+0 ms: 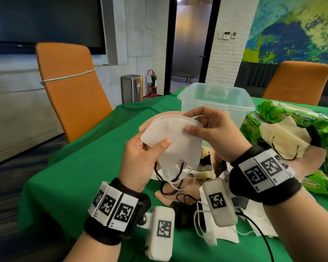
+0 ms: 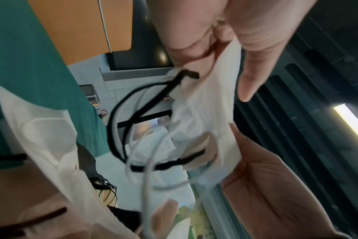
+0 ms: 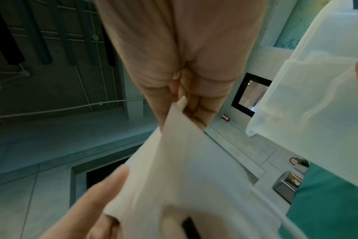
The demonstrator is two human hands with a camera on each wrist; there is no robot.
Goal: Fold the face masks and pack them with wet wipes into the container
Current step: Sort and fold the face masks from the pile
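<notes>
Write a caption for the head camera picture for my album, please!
Both hands, left and right, hold a white mask above a green table.

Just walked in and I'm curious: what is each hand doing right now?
Left hand: grips the lower part of the white face mask.
Right hand: pinches the mask's upper edge.

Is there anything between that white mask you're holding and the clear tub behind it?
Nothing visible. The white mask is held in the air by both hands, just in front of the clear container, whose top is open with no lid.
</notes>
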